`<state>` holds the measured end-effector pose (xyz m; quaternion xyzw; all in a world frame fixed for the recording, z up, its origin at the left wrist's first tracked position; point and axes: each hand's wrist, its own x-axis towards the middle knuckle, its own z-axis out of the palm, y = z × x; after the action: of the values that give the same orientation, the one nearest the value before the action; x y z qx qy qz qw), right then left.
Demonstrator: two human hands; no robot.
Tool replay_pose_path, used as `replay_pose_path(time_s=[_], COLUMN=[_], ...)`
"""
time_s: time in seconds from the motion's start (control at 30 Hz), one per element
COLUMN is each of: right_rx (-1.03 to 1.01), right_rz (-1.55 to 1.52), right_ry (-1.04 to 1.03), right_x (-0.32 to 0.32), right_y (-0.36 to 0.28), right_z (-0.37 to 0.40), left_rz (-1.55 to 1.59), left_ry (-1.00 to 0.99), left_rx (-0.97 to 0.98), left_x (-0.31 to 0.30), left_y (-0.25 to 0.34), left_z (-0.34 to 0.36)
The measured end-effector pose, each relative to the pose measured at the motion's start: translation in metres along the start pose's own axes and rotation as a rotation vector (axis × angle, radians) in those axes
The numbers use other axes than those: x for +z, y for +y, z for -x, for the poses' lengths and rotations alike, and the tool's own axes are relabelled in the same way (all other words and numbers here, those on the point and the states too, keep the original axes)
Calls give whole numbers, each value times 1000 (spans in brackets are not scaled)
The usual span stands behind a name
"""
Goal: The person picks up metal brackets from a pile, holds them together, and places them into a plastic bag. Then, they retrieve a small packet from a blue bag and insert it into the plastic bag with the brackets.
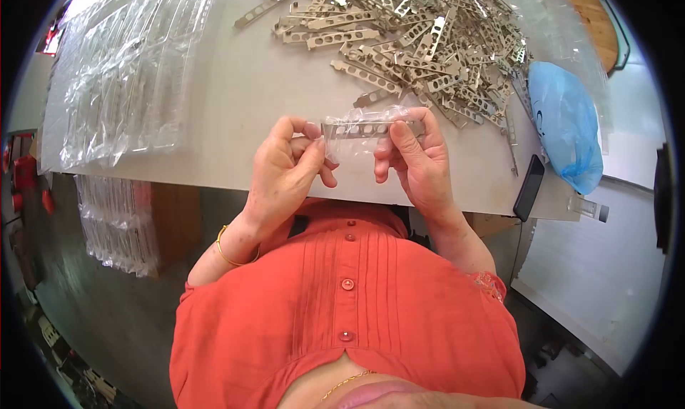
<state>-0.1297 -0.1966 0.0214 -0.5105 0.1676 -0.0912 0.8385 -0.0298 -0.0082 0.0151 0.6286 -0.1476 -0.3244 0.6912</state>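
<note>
Between my two hands, over the near edge of the table [235,152], is a metal bracket [354,130] with a row of holes, wrapped in a clear plastic bag [357,152]. My right hand [421,155] grips its right end, thumb on the front and fingers behind. With thumb and fingertips, my left hand [289,163] pinches the left end of the bag. Just beyond my hands spreads a large heap of loose metal brackets [428,45] like the one in the bag.
Rows of bagged brackets [128,73] lie at the left, and more hang below the table edge [118,223]. On the right are a blue plastic bag [564,123], a black phone [529,188] at the edge and a small clear bottle [589,208].
</note>
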Motion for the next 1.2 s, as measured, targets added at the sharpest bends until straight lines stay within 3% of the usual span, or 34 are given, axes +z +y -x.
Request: replay_pose_path(time_s=[0.17,0.4,0.57,0.77,0.9,1.07,1.2], right_rx=[-19,-97,-71,-50,-44,-58,-102], right_rz=[47,147,105,9,139,187,149], right_ry=[-8,24,-26,-30,-10,27,124], right_x=[-2,-8,-7,-4,-12,-11,-5], right_y=[2,2,5,7,5,3,1], right_z=[0,3,5,5,5,5,6], left_rz=[1,46,100,17,-37,66,40], left_ry=[-47,28,-71,-132,-136,31,90], left_rx=[-93,38,-160,-200,-228,-9,20], left_x=[-8,-20,-12,-12,-18,-25,-24], left_y=[8,9,14,9,8,7,8], left_z=[2,-2,0,1,3,-1,-1])
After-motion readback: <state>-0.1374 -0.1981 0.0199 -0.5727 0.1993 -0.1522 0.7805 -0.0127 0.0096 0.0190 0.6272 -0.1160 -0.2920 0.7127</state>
